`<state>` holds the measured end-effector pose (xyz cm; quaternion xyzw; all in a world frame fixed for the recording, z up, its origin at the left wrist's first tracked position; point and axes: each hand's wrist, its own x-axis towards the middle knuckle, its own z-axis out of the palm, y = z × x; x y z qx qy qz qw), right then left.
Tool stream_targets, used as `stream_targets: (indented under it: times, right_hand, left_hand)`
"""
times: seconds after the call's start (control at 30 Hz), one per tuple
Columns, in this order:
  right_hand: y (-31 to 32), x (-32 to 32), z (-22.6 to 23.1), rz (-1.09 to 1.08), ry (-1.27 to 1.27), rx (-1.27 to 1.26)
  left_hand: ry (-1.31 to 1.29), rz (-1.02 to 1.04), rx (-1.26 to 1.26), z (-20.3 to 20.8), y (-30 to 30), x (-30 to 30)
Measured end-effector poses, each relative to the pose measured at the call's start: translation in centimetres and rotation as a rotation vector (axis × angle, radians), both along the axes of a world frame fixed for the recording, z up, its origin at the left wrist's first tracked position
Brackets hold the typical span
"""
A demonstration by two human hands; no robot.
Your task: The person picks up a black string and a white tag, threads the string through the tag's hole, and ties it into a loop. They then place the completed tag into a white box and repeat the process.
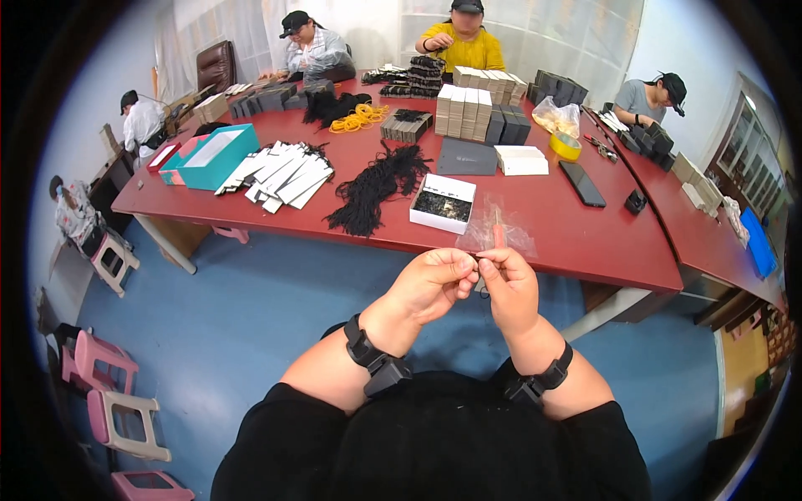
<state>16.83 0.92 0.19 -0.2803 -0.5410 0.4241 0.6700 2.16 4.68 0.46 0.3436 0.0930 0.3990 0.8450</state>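
Fingertips nearly together, my left hand (pixel 430 284) and my right hand (pixel 511 292) meet in front of the table's near edge. Both pinch something small and dark, which looks like a thin black cord; a fine dark loop shows just below the fingers, mostly hidden. Behind my right fingertips rises an orange stick-like handle (pixel 499 232); I cannot tell whether the hand touches it. It overlaps a crumpled clear plastic bag (pixel 520 242). Past my left hand stands an open white box (pixel 441 224) of small black pieces. Left of it lies a tangled bundle of black cords (pixel 376 192).
White strips (pixel 280 177), a teal box (pixel 219 163), yellow bands (pixel 359 118), stacked cards (pixel 464 113), yellow tape (pixel 565 146) and a phone (pixel 582 184) cover parts of the red table (pixel 309 224). Several people work around the room. Stools (pixel 129 424) stand at left.
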Motion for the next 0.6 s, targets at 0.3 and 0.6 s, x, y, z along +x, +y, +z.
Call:
stream_targets:
  times: [0.3, 0.6]
  right_hand:
    - [0.3, 1.1, 0.7, -0.206, -0.453, 0.218]
    - [0.2, -0.6, -0.5, 0.414, 0.423, -0.153]
  left_hand:
    - [-0.101, -0.061, 0.075, -0.3, 0.1, 0.2]
    - [0.159, 0.807, 0.868, 1.0, 0.1, 1.7]
